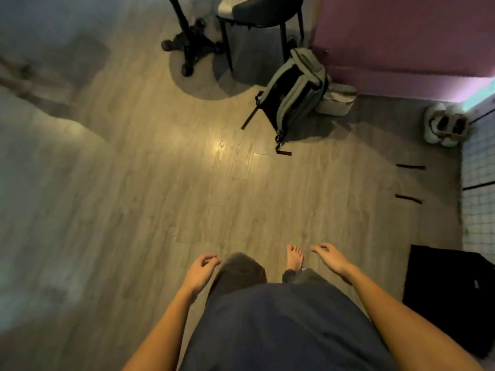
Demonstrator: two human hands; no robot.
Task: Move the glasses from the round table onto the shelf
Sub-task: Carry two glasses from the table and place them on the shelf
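I look straight down at a wooden floor. My left hand (201, 270) hangs low at the centre-left with loosely curled fingers and nothing in it. My right hand (330, 257) hangs at the centre-right, fingers apart and empty, beside my bare foot (295, 257). No glasses, round tabletop or shelf show in this view. A black wheeled pedestal base (187, 46) stands at the top, its upper part cut off by the frame.
A dark chair (263, 12) stands at the top centre. A grey-green backpack (294, 89) lies on the floor by a pink wall (401, 33). White shoes (446, 127) sit at the right near a tiled area (479, 183). A black mat (450, 293) lies at lower right.
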